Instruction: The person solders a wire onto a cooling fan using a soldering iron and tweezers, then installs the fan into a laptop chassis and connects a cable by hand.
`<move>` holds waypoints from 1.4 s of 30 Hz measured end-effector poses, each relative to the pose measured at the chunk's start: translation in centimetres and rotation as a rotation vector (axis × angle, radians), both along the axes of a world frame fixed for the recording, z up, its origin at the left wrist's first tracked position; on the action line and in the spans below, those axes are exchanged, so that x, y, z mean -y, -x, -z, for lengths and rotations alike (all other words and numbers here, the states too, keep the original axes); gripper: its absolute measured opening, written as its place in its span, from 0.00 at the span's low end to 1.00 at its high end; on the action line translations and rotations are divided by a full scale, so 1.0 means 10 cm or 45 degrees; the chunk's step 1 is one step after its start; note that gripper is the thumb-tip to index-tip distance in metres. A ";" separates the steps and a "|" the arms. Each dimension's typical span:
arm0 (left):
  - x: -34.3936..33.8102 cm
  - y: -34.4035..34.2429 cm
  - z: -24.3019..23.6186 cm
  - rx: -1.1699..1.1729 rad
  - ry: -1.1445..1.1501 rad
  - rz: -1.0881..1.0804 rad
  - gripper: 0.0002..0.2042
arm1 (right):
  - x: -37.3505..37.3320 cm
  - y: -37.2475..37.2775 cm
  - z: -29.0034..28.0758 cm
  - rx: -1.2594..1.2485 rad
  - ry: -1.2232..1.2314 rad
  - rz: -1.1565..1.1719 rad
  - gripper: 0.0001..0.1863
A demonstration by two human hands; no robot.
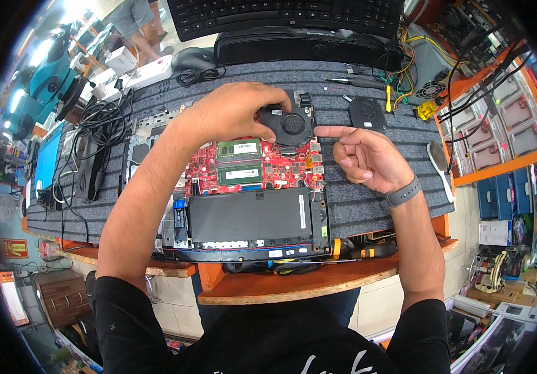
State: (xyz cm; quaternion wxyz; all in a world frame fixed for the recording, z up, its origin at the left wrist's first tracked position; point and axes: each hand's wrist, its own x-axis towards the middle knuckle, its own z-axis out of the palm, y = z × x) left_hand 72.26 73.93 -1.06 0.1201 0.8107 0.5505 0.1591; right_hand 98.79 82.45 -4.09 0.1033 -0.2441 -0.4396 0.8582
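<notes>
An opened laptop [253, 215] lies on the ribbed grey mat, its red circuit board [206, 163] exposed. At its far right corner sits a black cooling fan [294, 124]. My left hand [237, 112] reaches over the board and grips the fan's left side between thumb and fingers. From the right, my right hand [368, 156] stretches its index finger to the fan's right edge, the other fingers loosely curled around nothing. Two green memory modules [238, 174] lie in the middle of the board. The wide black battery [243, 217] fills the near part of the laptop.
A second black fan [367, 113] lies on the mat [368, 218] to the right, with a screwdriver [359, 81] beyond it. Black cables [97, 128] bunch up at left. A keyboard [281, 14], a mouse [194, 59] and a white-soled brush [440, 165] surround the work area.
</notes>
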 end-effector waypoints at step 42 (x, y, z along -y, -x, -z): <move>0.47 -0.54 0.15 0.170 0.059 -0.643 0.10 | -0.24 0.68 0.10 0.183 -2.346 -0.094 0.16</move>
